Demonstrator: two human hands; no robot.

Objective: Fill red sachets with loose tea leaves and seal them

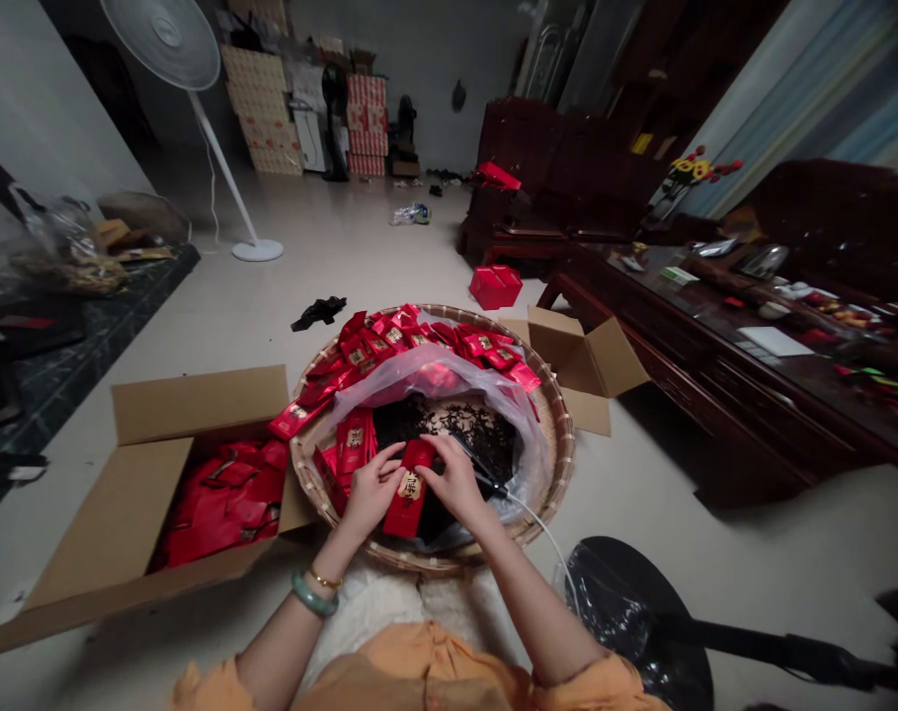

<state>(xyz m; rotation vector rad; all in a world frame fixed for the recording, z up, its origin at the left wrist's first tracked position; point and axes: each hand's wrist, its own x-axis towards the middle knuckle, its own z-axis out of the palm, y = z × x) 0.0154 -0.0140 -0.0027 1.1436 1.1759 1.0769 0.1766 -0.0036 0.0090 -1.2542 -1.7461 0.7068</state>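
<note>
- Two of your bare hands, left hand (375, 486) and right hand (452, 477), pinch the top of a red rectangular foil packet (408, 494).
- You hold it above the near side of the round woven bamboo basket (567, 456).

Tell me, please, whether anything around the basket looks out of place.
Two things, mildly: a crumpled black item lies loose on the floor, and one red packet juts over the basket's left rim, unlike those lying inside.

The single view looks forward and steeply down from the wearer's head, close.
</note>
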